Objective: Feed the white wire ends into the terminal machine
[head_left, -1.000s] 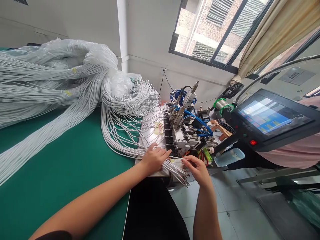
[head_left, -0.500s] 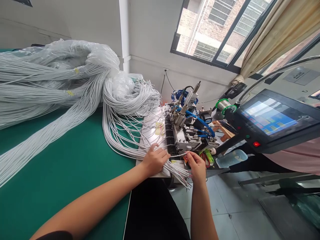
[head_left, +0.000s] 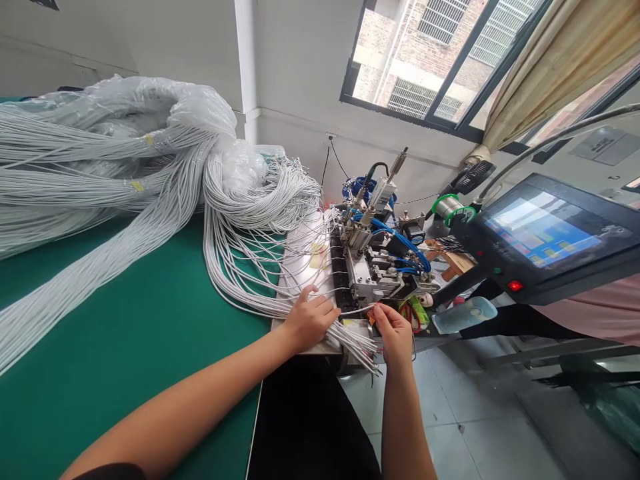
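Under window, green mat (head_left: pixel 125 347), wires (head_left: pixel 100 173)

Wires (head_left: pixel 240 267): smooth white plastic sheath. Tabletop (head_left: pixel 125 333): matt green mat. Bag (head_left: pixel 200 110) at far edge: clear, crinkled, glossy plastic. Machine (head_left: pixel 370 283) at right edge: bare bright metal; hoses (head_left: pixel 403 243) glossy blue plastic. Control panel (head_left: pixel 545 237): matt black plastic, glossy screen. Curtain (head_left: pixel 550 60): beige cloth.

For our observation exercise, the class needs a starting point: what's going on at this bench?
A person works at a green bench. Their left hand presses down a fan of white wires, while the right hand pinches a single wire at the front of a small machine with blue hoses. Large wire bundles lie to the left.
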`<state>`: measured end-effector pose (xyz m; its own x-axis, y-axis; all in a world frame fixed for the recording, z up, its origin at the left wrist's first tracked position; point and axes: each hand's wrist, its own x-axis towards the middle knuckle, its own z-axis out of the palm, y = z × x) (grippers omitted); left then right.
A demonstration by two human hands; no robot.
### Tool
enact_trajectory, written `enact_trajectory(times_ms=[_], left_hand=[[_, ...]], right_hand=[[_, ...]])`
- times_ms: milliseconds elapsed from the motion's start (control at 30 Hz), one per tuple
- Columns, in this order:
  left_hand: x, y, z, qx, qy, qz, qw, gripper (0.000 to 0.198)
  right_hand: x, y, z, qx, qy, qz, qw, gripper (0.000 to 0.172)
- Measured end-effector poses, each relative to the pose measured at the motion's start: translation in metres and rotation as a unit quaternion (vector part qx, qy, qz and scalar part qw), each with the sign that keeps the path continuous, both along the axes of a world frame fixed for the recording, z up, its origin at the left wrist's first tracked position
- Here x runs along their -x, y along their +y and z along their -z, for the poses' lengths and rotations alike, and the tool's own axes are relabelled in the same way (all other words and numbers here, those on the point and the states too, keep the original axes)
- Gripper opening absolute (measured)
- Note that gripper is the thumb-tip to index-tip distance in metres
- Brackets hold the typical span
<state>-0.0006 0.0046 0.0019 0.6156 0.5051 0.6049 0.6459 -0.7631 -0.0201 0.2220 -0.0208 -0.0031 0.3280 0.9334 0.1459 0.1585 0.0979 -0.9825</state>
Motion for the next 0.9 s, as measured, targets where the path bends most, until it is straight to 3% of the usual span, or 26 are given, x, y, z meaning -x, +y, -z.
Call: enact_trajectory(times_ms=[633, 900], left_hand=[[-0.002, 0.001, 0.001, -0.001, -0.016, -0.01, 1.0, 0.03], [-0.001, 0.001, 0.002, 0.014, -0.003, -0.016, 1.0, 0.037]], right_hand=[[-0.002, -0.004, -0.003, 0.008, -0.016, -0.039, 0.999, 0.03], [-0.011, 0.0, -0.005, 0.044, 0.03, -0.103, 0.993, 0.031]])
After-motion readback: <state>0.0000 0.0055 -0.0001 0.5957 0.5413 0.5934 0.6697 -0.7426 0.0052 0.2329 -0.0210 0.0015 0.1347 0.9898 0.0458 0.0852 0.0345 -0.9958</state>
